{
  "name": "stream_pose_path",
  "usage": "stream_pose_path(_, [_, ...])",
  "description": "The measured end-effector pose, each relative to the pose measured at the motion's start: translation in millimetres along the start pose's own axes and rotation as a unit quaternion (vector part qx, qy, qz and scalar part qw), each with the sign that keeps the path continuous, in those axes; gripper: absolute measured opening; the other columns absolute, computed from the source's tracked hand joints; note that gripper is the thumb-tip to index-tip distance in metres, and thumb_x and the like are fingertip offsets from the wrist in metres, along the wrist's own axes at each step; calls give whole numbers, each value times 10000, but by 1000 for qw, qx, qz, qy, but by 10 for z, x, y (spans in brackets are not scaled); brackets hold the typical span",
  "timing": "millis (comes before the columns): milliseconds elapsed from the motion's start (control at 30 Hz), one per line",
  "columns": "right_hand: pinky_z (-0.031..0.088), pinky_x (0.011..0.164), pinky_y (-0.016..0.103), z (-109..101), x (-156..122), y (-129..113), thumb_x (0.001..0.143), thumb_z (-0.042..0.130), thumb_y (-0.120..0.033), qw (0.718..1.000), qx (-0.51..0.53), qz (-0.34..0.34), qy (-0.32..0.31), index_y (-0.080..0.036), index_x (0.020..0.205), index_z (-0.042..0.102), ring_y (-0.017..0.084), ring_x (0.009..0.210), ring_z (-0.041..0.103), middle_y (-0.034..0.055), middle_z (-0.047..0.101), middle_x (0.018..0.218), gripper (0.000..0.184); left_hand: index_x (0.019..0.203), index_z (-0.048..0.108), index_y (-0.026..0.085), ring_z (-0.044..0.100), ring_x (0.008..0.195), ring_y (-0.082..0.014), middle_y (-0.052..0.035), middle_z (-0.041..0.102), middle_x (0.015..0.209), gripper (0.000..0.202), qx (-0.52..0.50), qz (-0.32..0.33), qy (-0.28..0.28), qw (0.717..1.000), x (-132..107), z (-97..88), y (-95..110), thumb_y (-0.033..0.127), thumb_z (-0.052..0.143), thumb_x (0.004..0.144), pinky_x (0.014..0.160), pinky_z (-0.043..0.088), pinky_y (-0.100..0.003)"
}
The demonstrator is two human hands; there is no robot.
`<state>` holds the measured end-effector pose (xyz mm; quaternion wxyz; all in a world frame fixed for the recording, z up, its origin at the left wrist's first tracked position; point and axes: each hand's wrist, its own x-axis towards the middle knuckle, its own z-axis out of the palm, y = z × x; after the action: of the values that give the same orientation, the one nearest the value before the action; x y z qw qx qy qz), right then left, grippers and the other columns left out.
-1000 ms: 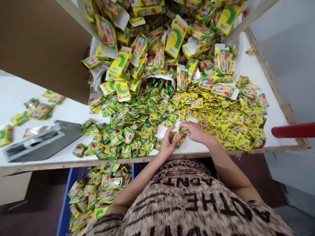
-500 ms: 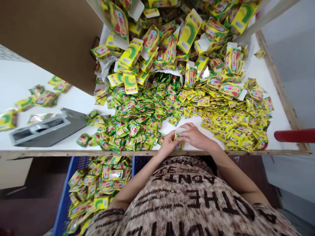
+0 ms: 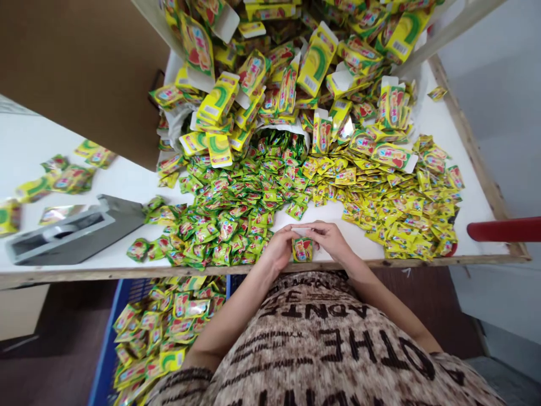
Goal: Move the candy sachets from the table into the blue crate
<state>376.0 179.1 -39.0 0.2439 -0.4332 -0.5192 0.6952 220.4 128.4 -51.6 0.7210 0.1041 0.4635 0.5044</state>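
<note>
Between my two hands, at the table's front edge, is a small yellow-and-green candy box [image 3: 302, 250] with a white flap at its top. My left hand [image 3: 280, 246] grips the box's left side and top. My right hand [image 3: 328, 239] has its fingers closed on the top flap from the right. Green candy packets [image 3: 228, 225] lie heaped just left of my hands. Yellow candy packets [image 3: 397, 197] form another heap to the right.
Many cartons [image 3: 220, 101] with open flaps pile up at the back. A grey tape dispenser [image 3: 76, 231] stands left, near a brown cardboard sheet [image 3: 93, 73]. Below the table is a blue crate [image 3: 103, 344] of filled boxes. A red bar [image 3: 502, 230] juts in at right.
The box has turned so its printed front shows more fully. Both hands have come to its top edge, and the right fingers have drawn in over the flap. The view has shifted slightly.
</note>
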Motion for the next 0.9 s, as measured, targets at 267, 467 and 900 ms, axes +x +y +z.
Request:
stream_pose_path(267, [450,466,230,-63,68,24,632,807,-444,999,34,24,23,-161,822,740,100,503,531,23,691,714,348,1053,729,161,659,938,-196,-71,736,1023,335,196,179,61,962,-19,-43,-165,374,705,795,890,498,-311])
stream_pose_path(467, [515,499,267,-66,50,63,638,804,-481,999,-5,-14,37,-175,756,718,128,526,564,19,672,674,339,868,729,137,645,739,-148,-53,730,826,239,263,237,45,934,-8,-71,-133,366,706,805,714,507,-248])
stream_pose_path(900, [453,426,245,-69,28,-7,730,747,-432,992,-118,-29,16,-168,732,656,122,453,538,4,609,601,280,1057,716,164,672,829,-180,-92,727,969,305,373,306,-5,876,-71,-242,-177,343,717,810,747,539,-280])
